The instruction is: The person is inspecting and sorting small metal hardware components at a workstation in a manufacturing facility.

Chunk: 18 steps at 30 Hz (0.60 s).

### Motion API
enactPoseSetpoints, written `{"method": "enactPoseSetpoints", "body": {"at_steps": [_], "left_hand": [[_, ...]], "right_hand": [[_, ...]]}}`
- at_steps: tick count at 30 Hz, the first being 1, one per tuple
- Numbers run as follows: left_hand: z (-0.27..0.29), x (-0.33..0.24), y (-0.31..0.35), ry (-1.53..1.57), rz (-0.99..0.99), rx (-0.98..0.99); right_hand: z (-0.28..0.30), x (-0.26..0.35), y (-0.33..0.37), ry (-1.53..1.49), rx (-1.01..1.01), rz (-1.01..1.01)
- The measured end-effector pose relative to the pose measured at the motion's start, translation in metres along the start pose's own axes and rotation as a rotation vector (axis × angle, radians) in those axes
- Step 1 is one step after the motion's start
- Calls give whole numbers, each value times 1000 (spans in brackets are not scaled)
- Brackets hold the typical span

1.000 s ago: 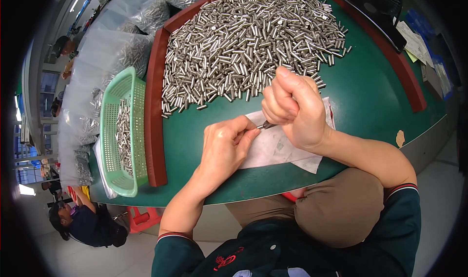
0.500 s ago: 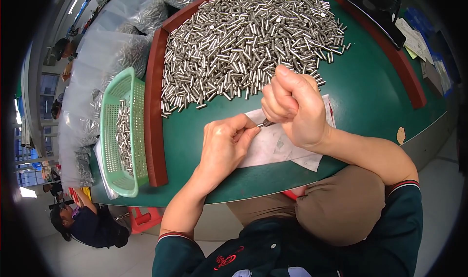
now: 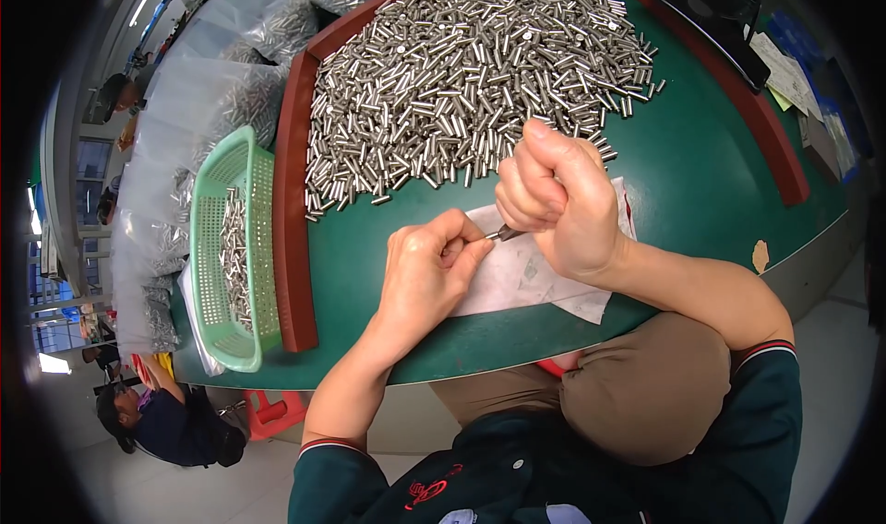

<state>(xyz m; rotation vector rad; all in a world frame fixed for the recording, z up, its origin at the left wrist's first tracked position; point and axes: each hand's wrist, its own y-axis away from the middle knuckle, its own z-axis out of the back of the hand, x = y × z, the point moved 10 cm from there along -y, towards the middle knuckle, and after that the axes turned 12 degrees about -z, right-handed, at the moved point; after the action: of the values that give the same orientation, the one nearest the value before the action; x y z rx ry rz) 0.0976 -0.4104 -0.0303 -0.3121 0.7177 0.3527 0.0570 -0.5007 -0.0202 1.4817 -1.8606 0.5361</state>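
Over the white cloth [image 3: 563, 295], my left hand [image 3: 420, 266] pinches a small metal pin [image 3: 490, 238] between thumb and fingertips, most of it hidden. My right hand [image 3: 565, 206] is closed in a fist around a slim tool with a dark end [image 3: 506, 232]. The tool's end meets the pin; its handle is covered by my fingers, so its kind cannot be made out. Just beyond both hands spreads a large heap of short silvery metal pins [image 3: 471, 81] on the green tabletop [image 3: 701, 183].
A green plastic basket [image 3: 205, 330] holding more pins stands at left, outside a red-brown rail [image 3: 295, 247]. Clear bags of pins [image 3: 249, 104] line the far left. A second rail [image 3: 748, 100] and a black fan [image 3: 715, 3] are at right. Another person [image 3: 166, 422] works at lower left.
Both hands keep almost the same place and grip. The person at lower left has shifted slightly.
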Motion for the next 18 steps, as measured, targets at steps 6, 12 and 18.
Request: {"method": "enactPoseSetpoints", "body": {"at_steps": [6,12,18], "left_hand": [[-1,3,-1,37,9,-1],[-2,1,-3,49,3,14],[-1,-1,-5,51,6,10]], "right_hand": [[-2,-1,1,15,2,9],[-6,0,4,52,15,31],[-7,-2,6,107,58,66]]}}
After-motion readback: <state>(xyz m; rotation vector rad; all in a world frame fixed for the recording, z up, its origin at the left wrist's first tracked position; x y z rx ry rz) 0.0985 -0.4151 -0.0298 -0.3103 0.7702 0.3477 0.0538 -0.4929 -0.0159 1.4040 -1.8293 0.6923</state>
